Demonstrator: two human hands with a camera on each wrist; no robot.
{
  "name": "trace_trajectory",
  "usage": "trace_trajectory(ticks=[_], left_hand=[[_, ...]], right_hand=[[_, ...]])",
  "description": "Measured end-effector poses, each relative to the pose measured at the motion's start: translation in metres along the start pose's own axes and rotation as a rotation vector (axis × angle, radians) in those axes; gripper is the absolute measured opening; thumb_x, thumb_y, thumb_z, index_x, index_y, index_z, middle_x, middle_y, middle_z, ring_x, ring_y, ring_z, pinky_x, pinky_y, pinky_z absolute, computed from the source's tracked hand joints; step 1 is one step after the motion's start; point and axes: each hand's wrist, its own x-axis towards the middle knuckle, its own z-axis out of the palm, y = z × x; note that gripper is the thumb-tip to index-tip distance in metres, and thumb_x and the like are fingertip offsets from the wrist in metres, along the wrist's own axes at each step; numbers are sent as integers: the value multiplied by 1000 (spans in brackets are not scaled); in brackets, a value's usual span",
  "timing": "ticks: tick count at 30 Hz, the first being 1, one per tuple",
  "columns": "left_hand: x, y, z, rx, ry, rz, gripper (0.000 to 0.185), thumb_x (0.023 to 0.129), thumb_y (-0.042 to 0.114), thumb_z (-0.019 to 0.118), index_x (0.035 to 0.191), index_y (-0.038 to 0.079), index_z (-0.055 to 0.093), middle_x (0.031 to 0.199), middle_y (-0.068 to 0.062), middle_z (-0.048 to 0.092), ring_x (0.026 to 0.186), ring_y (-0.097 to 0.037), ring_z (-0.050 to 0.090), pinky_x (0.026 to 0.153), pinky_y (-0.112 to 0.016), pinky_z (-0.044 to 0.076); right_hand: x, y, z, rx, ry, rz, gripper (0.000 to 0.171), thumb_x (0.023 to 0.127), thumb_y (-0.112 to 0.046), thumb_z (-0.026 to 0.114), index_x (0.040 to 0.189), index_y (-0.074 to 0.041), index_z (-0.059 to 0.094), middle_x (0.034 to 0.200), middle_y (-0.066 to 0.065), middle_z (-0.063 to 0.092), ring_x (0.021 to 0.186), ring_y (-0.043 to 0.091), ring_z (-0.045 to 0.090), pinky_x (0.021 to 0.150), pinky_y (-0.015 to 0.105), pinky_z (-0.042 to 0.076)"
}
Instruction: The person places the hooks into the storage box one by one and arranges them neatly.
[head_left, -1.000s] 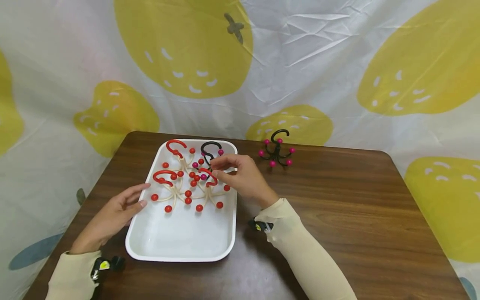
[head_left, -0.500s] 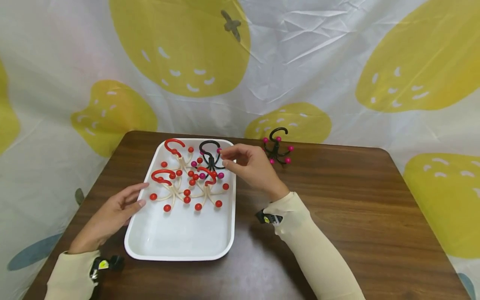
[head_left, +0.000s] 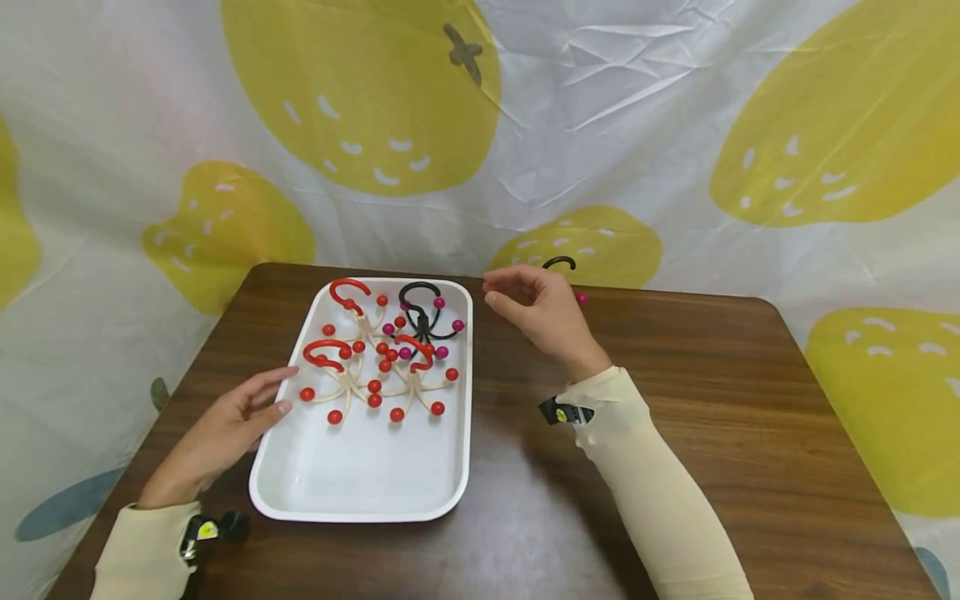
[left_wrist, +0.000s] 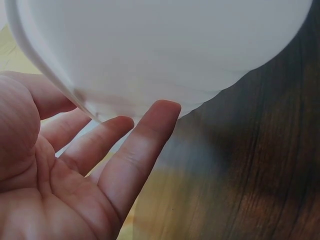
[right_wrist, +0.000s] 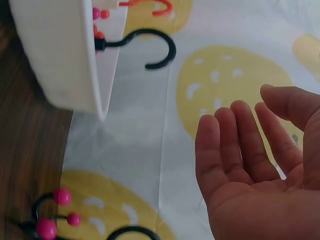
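Note:
A white tray (head_left: 360, 500) holds several cream hangers with red hooks and red balls (head_left: 341, 375) and one black hanger with magenta balls (head_left: 422, 312). A second black hanger (head_left: 558, 262) stands on the table behind the tray's far right corner, mostly hidden by my right hand (head_left: 501, 293). That hand hovers just in front of it, fingers loosely bent and holding nothing. The right wrist view shows the right hand (right_wrist: 240, 107) with an empty palm, and the table hanger (right_wrist: 55, 220) below it. My left hand (head_left: 281, 390) lies flat against the tray's left rim (left_wrist: 165, 50).
The brown wooden table (head_left: 712, 417) has rounded corners and its far edge meets a white sheet with yellow fruit prints (head_left: 600, 125). Both forearms wear cream sleeves with wrist cameras.
My right hand has drawn back out of the tray, away from the black hanger there, and moved right and farther back to the hanger on the table. The left hand has stayed put.

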Motion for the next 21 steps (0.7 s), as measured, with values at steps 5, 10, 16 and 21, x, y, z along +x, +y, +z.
trace_trajectory(ticks=[5, 10, 16, 21], left_hand=[[-1, 1, 0, -12, -7, 14, 64, 109, 26, 61, 166, 17, 34, 165, -27, 41, 125, -41, 66, 85, -48, 65], [-1, 0, 0, -8, -10, 9, 64, 109, 28, 60, 166, 18, 33, 166, -27, 39, 127, -43, 65, 87, -49, 65], [0, 0, 1, -5, -11, -1, 64, 109, 29, 60, 167, 20, 33, 166, -26, 39, 127, -42, 65, 87, -49, 65], [0, -1, 0, -14, -13, 4, 65, 109, 29, 61, 167, 20, 33, 166, -27, 40, 127, -41, 65, 88, -49, 65]], right_hand=[[2, 6, -15, -19, 29, 11, 26, 98, -16, 76, 122, -8, 76, 114, 13, 78, 88, 21, 74, 64, 24, 57], [8, 13, -28, -55, 96, 25, 26, 97, -17, 76, 121, -7, 77, 115, 14, 79, 94, 10, 72, 83, 23, 56], [14, 22, -44, -68, 170, 74, 26, 96, -16, 77, 121, -9, 78, 113, 8, 79, 98, 6, 70, 90, 23, 55], [17, 32, -57, -49, 216, 68, 26, 96, -11, 76, 121, -1, 76, 118, 21, 77, 97, 5, 69, 86, 18, 55]])
